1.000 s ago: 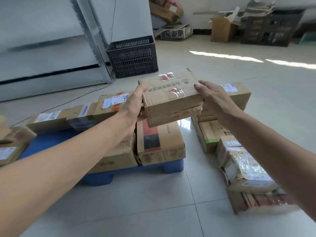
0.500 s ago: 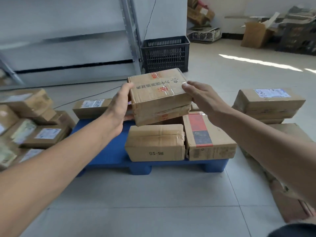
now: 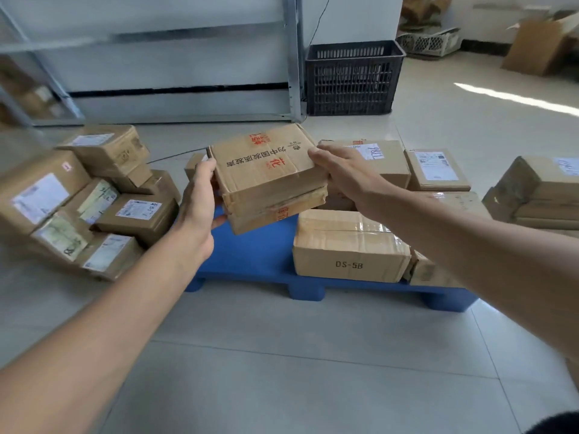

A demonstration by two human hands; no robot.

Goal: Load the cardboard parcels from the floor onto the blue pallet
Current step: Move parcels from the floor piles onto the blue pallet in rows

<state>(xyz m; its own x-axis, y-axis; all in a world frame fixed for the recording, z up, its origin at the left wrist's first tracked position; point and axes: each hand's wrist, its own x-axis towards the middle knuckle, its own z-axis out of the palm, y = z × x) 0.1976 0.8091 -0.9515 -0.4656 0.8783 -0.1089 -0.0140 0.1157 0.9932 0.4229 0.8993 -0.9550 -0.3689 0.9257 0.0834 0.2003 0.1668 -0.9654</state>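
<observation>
The left hand (image 3: 200, 211) has its fingers (image 3: 206, 174) curled round the left end of a printed cardboard parcel (image 3: 266, 170), thumb up the side. The right hand (image 3: 349, 178) grips the opposite edge from above. Between them the parcel hangs tilted in the air, over the bare left part of the blue pallet (image 3: 260, 255). Just below the right hand a taped box (image 3: 347, 245) marked DS-5B sits on the pallet, with more boxes behind it. Left of the left hand, a heap of labelled parcels (image 3: 94, 205) lies on the floor (image 3: 282, 355). Beyond the hands stands a black crate (image 3: 352, 78).
</observation>
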